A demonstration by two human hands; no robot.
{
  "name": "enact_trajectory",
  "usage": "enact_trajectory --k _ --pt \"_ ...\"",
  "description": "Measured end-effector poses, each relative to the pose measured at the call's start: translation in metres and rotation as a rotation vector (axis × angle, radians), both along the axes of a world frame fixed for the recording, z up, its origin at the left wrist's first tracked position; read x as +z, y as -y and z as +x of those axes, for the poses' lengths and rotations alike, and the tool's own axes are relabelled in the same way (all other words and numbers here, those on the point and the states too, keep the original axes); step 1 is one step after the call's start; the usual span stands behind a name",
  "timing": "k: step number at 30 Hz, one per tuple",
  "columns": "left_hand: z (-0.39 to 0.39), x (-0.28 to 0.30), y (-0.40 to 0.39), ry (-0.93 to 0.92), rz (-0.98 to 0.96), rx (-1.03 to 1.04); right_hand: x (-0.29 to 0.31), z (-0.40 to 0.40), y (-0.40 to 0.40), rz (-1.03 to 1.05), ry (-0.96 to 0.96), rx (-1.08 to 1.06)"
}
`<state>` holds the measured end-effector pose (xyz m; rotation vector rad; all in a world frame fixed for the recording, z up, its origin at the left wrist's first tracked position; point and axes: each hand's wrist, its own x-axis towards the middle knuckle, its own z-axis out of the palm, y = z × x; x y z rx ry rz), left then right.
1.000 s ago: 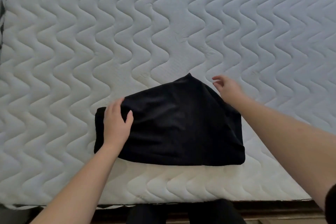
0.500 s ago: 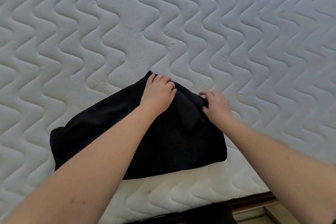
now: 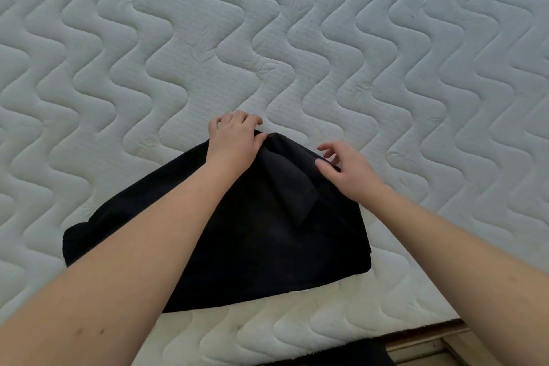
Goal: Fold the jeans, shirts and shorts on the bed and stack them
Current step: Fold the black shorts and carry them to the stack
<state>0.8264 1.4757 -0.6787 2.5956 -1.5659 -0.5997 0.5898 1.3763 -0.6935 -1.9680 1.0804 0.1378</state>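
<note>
A black garment (image 3: 243,235), partly folded, lies near the front edge of the white quilted mattress (image 3: 297,38). Its far side rises to a peak with a folded flap (image 3: 292,187) just right of the middle. My left hand (image 3: 234,140) is at that peak, its fingers curled over the far edge and its thumb on the cloth. My right hand (image 3: 344,169) is over the garment's upper right edge. Its fingers are spread and lifted, and its thumb tip is at the fabric. My left forearm hides part of the garment's left half.
The mattress stretches far to the back and both sides with nothing else on it. At the bottom right are the mattress's front edge and a brown bed frame (image 3: 427,339), with something dark (image 3: 356,353) below it.
My left hand went from the garment's left end to its far peak and now curls over that edge. My right hand moved in along the right edge, then lifted its fingers off the cloth.
</note>
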Motion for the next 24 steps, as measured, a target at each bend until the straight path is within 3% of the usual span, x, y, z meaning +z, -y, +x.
enact_trajectory --k 3,6,10,17,24 --pt "0.006 -0.003 0.008 -0.042 0.101 0.023 0.000 -0.004 -0.009 -0.089 -0.075 0.165" --pt "0.019 -0.003 0.014 -0.091 0.194 -0.031 0.001 0.004 -0.005 -0.213 -0.074 0.196" --pt "0.032 -0.002 0.022 -0.034 0.272 -0.133 0.011 0.016 0.020 -0.124 -0.028 0.024" --pt "0.037 -0.008 0.031 -0.157 0.084 0.062 0.003 0.025 0.060 -0.114 -0.142 -0.111" --pt "0.034 -0.015 0.030 -0.148 0.023 0.121 -0.004 0.028 0.057 -0.202 -0.172 -0.384"
